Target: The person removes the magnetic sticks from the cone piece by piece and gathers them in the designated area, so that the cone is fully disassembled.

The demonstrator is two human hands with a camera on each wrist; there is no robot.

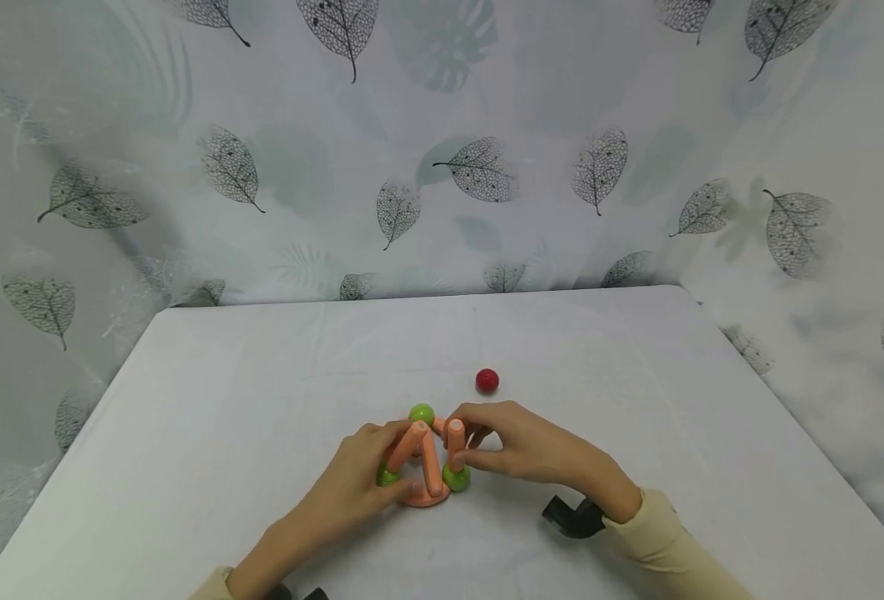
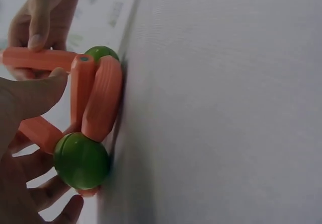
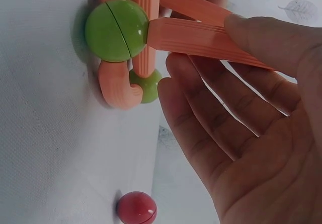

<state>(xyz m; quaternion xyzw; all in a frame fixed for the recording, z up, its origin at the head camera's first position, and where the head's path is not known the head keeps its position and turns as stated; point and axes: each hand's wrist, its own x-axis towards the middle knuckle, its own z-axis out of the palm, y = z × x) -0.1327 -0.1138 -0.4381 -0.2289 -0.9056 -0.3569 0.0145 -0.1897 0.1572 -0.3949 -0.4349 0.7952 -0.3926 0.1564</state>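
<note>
Several orange rods, straight and curved, are joined with green balls in a small structure on the table. My right hand (image 1: 512, 442) pinches an upright straight orange rod (image 3: 201, 40) between thumb and fingers; its lower end meets a green ball (image 3: 116, 30) on the table. On the other side, my left hand (image 1: 359, 475) curls round a leaning orange rod (image 1: 407, 446) that rises from another green ball (image 2: 81, 160). A third straight rod (image 1: 431, 462) stands between them, above a curved orange piece (image 2: 103, 98). A green ball (image 1: 422, 413) sits at the back. The left palm partly hides the leaning rod.
A loose red ball (image 1: 486, 381) lies behind the structure, slightly right. White cloth covers the table (image 1: 262, 375), and leaf-patterned curtains (image 1: 412, 125) hang at its back and sides. A black strap (image 1: 575, 518) is by the right wrist.
</note>
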